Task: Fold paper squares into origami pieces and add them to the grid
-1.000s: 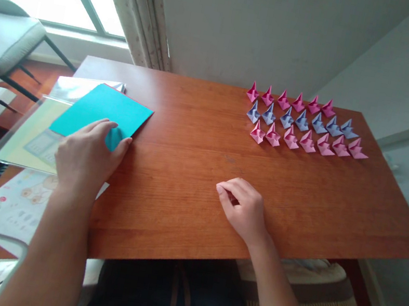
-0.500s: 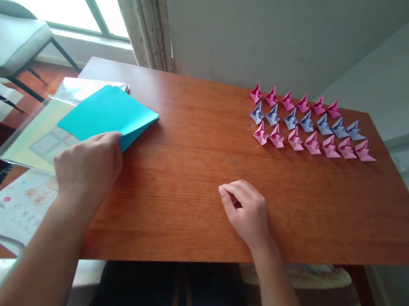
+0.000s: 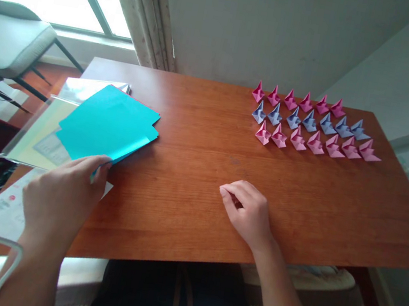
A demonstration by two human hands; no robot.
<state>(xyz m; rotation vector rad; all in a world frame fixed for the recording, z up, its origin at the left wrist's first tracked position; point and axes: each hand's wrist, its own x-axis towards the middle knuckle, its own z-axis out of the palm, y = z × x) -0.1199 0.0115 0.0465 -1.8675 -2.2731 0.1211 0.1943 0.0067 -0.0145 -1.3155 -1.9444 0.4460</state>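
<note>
loose turquoise sheet slid askew on its stack

the turquoise sheet (image 3: 107, 133) is a plain, flat, uncreased square of bright blue-green, lying with its corners pointing roughly to 12, 3, 6 and 9 o'clock. its 6 o'clock corner is pinched in the fingertips of the left hand (image 3: 58, 196). it sits shifted toward 6 o'clock off the stack (image 3: 139, 109) of same-coloured paper beneath, so a strip of the stack shows along its 1 o'clock edge, with a thin red line at the stack's far border. both lie at about 9 o'clock from the middle of the table (image 3: 199, 136), partly over a clear sleeve (image 3: 81, 89), their 3 o'clock corners on bare wood.
</note>
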